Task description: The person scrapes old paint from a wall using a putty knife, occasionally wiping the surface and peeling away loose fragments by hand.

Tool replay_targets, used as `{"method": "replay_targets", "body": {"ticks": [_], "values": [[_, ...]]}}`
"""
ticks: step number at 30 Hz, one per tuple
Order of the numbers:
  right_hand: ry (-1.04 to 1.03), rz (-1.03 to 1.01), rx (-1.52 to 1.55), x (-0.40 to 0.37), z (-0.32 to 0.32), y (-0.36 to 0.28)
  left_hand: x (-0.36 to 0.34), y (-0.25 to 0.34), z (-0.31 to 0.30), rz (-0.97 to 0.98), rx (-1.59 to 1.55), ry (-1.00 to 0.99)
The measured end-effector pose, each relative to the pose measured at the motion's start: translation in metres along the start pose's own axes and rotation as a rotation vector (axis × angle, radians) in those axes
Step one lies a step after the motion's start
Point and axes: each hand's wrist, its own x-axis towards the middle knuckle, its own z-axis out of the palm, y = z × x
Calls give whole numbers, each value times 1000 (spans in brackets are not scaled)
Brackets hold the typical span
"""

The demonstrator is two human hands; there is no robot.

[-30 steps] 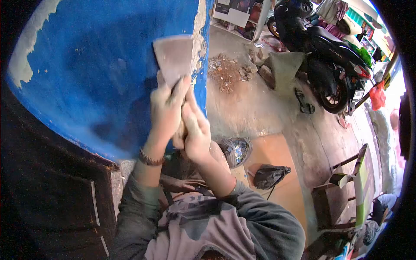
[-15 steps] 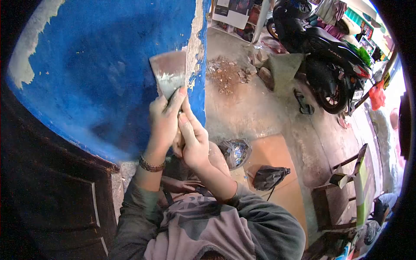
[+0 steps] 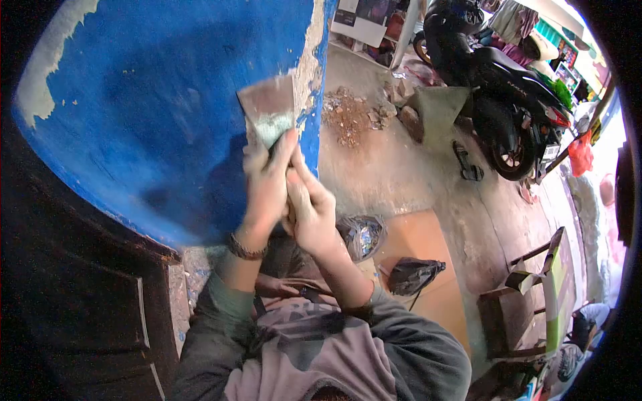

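A wide metal scraper (image 3: 271, 107) has its blade up against the blue wall (image 3: 180, 120), beside a strip of bare, peeled plaster (image 3: 309, 60) near the wall's edge. My left hand (image 3: 264, 190), with a bracelet at the wrist, is closed round the scraper just below the blade, and its fingers are slightly blurred. Lower and to the right, my right hand (image 3: 311, 214) grips the scraper's handle, touching my left hand. Most of the handle is hidden by my fingers.
Rubble (image 3: 351, 117) lies on the floor beyond the wall edge. A black motorcycle (image 3: 508, 93) stands at the upper right. Cardboard (image 3: 428, 234) holds a black plastic bag (image 3: 414, 275), near an open bag of debris (image 3: 364, 237). A dark wooden door (image 3: 80, 287) is at lower left.
Both hands and the scraper have shifted slightly to the right, and the blade sits closer to the peeled strip. The grip looks the same.
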Motion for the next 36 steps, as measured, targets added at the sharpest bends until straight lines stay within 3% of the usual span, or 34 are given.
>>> {"method": "replay_targets", "body": {"ticks": [2, 5, 7, 8, 9, 10, 11, 12, 16, 19, 22, 26, 29, 32, 35, 36], "values": [[-37, 149, 30, -1, 1, -11, -1, 15, 1, 2, 1, -40], [-34, 15, -63, -2, -4, 13, -11, -1, -1, 86, 95, 22], [-55, -37, -73, 0, -6, 18, -17, -12, 3, -83, -110, 103], [-42, -80, -126, 4, -7, 22, -11, -16, 0, 9, -40, 72], [-65, -13, -60, 6, -5, 9, -6, -11, -1, 85, 30, 43], [-83, 55, 6, 8, -4, -4, 2, 7, 0, 33, 9, 10], [-24, -39, 165, 14, 12, -13, 12, 22, 3, -15, -14, -22], [-36, -38, 190, 17, 14, -20, 20, 23, 7, 104, 13, 30], [-53, -3, 157, 0, 7, -6, 4, 10, -2, -14, 45, 11], [-23, 56, 174, -2, 7, 11, -5, -4, -3, 168, 165, 35], [-92, 92, 307, 3, 9, -10, 3, 29, 1, -27, 41, -8], [-28, 76, 226, -2, 12, 4, 0, 11, -6, -18, 33, 8], [-30, 14, 183, 1, 9, 14, 6, -10, -8, 102, 210, 54], [-30, -18, 227, 17, 18, -13, 21, 29, 3, 71, 46, -45], [-67, -26, 269, 14, 18, -15, 16, 37, 4, 107, 60, -31], [-40, 12, 189, 7, 16, -17, 13, 24, 0, 38, 55, -7]]}}
